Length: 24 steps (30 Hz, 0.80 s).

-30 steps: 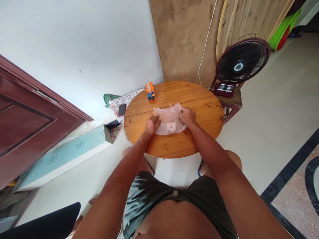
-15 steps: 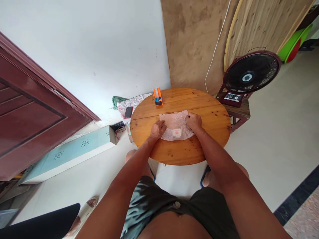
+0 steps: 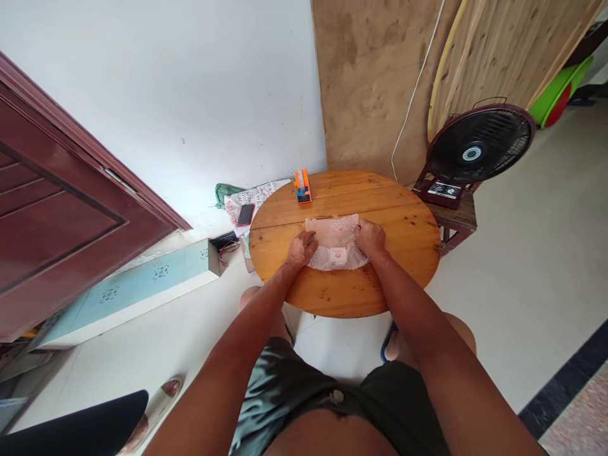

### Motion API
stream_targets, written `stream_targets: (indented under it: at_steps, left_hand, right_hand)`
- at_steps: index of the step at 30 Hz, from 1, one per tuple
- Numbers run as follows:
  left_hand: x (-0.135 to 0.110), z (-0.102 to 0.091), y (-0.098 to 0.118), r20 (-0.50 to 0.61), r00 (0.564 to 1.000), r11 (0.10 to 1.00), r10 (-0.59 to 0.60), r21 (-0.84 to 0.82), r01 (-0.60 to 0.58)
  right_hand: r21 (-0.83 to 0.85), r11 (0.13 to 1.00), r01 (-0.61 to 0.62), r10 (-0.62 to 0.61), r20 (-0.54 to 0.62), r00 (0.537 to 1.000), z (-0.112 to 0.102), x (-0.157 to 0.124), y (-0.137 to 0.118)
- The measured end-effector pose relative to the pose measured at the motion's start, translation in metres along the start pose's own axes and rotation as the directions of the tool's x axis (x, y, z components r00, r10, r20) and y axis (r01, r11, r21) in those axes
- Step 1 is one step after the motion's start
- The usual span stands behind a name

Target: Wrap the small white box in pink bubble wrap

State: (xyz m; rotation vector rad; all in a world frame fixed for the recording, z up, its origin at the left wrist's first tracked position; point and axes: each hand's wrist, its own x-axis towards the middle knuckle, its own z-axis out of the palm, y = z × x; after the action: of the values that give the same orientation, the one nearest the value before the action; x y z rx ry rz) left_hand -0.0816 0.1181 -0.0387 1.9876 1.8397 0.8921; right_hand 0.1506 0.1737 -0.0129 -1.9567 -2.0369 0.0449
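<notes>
While the bubble wrap (image 3: 327, 235) lies across the near half of the round wooden table (image 3: 342, 297), my two hands are at its opposite sides. My right hand (image 3: 371, 237) is nearly closed, fingers curled in, and seems to pinch the wrap's right edge. My left hand (image 3: 302, 247) is half curled over the left edge; I can't tell whether it grips or merely presses. A small pale packet (image 3: 338, 255) with a reddish mark sits at the wrap's near side, whether under a layer or on top I can't make out. If my left is only resting there, a tug from my right could drag the sheet askew and shift the packet. Pulling unevenly might also crease or tear the thin plastic. Air from the fan (image 3: 479, 145), if it is running, could lift a loose edge.
</notes>
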Motion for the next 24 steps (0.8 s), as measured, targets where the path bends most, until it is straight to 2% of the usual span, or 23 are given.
stream_targets:
  at_steps: [16,24]
  left_hand:
    - [-0.0007,-0.0023,0.0031,0.003,1.0,1.0,-0.027,0.001,0.027]
    - [-0.0005,-0.0021,0.0018,0.0,1.0,1.0,-0.016,-0.006,0.016]
  right_hand:
    - [-0.017,1.0,0.026,-0.027,-0.05,0.998,0.0053,-0.0027,0.0008]
    - [-0.009,1.0,0.015,-0.015,-0.02,1.0,-0.0004,-0.0043,-0.0017]
